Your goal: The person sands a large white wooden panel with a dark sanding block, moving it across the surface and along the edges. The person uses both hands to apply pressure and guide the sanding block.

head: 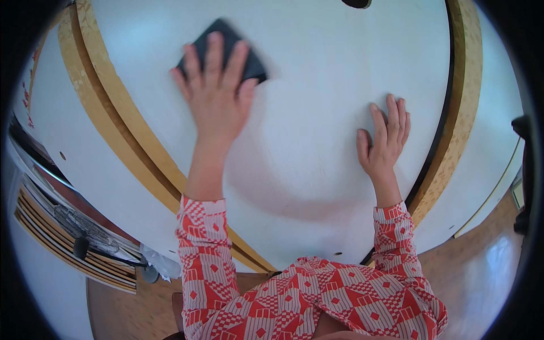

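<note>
My left hand [219,89] lies with spread fingers on top of a dark square pad or folded cloth [253,63], pressed against a large white panel [306,140]. The pad's edges are slightly blurred. To the right, my right hand [384,136] rests on the same panel with its fingers a little apart and nothing visible in it. The palm sides of both hands are hidden.
Gold-patterned trim strips [127,127] run along the panel's left side, and another gold strip [459,127] beside a dark gap lies at its right. A dark hole [357,3] shows at the top. Stacked slats [76,250] and clear plastic [163,263] are at lower left, above brown flooring [127,314].
</note>
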Tool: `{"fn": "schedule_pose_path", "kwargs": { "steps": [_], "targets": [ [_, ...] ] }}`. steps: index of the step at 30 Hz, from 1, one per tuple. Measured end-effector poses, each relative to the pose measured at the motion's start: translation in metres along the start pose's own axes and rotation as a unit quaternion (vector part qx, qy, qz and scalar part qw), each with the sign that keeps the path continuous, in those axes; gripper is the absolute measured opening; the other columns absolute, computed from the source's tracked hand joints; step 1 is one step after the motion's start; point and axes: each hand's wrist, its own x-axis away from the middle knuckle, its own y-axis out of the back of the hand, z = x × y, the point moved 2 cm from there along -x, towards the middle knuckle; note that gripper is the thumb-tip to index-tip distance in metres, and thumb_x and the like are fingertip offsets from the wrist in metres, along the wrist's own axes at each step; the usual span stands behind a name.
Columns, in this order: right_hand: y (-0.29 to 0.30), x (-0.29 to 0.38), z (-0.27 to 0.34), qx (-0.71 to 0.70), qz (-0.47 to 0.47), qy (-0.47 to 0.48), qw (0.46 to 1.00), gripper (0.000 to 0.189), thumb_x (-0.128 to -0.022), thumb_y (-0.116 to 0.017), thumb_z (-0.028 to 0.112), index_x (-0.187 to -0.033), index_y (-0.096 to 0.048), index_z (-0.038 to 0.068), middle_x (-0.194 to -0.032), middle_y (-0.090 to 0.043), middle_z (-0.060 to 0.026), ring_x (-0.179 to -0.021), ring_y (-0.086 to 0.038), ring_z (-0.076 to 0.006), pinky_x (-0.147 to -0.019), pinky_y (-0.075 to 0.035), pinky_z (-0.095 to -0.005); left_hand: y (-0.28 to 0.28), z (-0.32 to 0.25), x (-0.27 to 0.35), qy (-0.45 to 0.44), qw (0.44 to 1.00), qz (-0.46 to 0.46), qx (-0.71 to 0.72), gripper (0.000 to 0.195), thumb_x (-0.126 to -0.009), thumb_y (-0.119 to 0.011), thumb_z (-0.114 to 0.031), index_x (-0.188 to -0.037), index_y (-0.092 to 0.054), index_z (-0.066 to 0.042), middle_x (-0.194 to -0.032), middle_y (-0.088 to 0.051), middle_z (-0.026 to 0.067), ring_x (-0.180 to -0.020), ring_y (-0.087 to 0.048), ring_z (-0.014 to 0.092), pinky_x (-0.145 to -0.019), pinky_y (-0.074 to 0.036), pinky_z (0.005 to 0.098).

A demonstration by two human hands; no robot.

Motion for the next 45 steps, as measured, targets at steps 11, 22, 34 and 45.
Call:
{"fn": "schedule_pose_path", "kwargs": {
  "steps": [11,22,34,45],
  "targets": [
    [-0.008,-0.001,0.003,0.033,0.021,0.011,0.999,0.048,-0.097,-0.057,0.027,-0.143,-0.057,0.013,-0.157,-0.044,-0.0160,-0.149,-0.036,-0.0357,-0.123,-0.020,-0.0496,-0.001,-0.065,0.027,-0.071,0.985,0.108,0.111,0.070,-0.081,-0.075,-0.047,-0.147,-0.053,-0.036,-0.165,-0.033,0.0005,-0.153,-0.020,0.040,-0.118,-0.011,0.0696],
    [-0.020,0.023,-0.012,0.059,0.025,0.014,0.998,0.048,-0.097,-0.057,0.028,-0.142,-0.058,0.012,-0.157,-0.046,-0.0150,-0.148,-0.037,-0.0338,-0.122,-0.021,-0.0483,0.019,0.080,0.159,0.192,0.979,0.034,-0.065,0.068,-0.105,-0.040,-0.054,-0.161,-0.031,-0.016,-0.170,-0.015,0.0164,-0.155,-0.008,0.048,-0.120,-0.007,0.0671],
    [-0.026,-0.007,0.008,0.031,0.006,0.015,0.999,0.043,-0.093,-0.064,0.027,-0.134,-0.065,0.014,-0.149,-0.054,-0.0127,-0.142,-0.045,-0.0327,-0.117,-0.028,-0.0482,-0.009,-0.026,0.191,0.131,0.989,0.073,-0.008,0.065,-0.105,-0.040,-0.054,-0.158,-0.037,-0.016,-0.169,-0.016,0.0207,-0.152,-0.005,0.055,-0.115,-0.002,0.0741],
    [-0.034,-0.010,0.066,-0.206,0.000,0.060,0.977,0.040,-0.071,-0.070,0.006,-0.111,-0.072,0.012,-0.120,-0.066,-0.0086,-0.115,-0.060,-0.0321,-0.098,-0.045,-0.0470,-0.021,-0.075,0.158,0.110,0.986,0.114,0.055,0.064,-0.103,-0.049,-0.053,-0.158,-0.037,-0.023,-0.168,-0.018,0.0187,-0.151,-0.005,0.057,-0.113,0.001,0.0764]
  ]
}}
